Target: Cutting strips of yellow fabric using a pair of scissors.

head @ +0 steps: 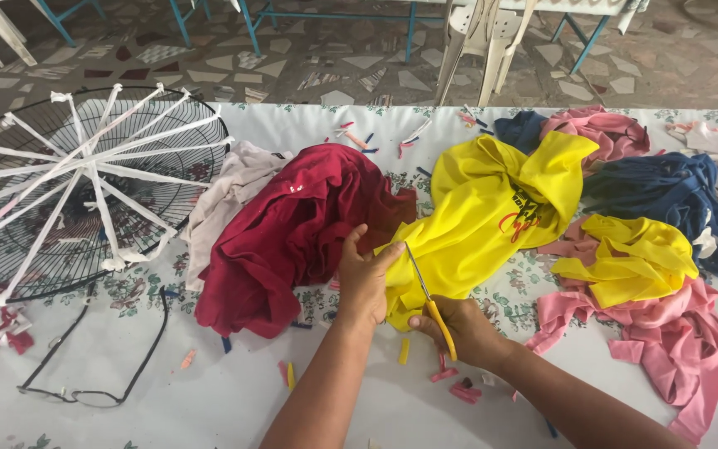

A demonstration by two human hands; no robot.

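My left hand pinches the near edge of a yellow T-shirt spread on the table. My right hand grips yellow-handled scissors, whose blades point up into that yellow cloth beside my left thumb. A dark red shirt lies bunched just left of my left hand.
A black wire fan guard strung with white fabric strips sits at the left. Black-framed glasses lie near the front. Pink, blue and smaller yellow cloths pile up on the right. Small fabric scraps dot the flowered tablecloth. Plastic chairs stand behind.
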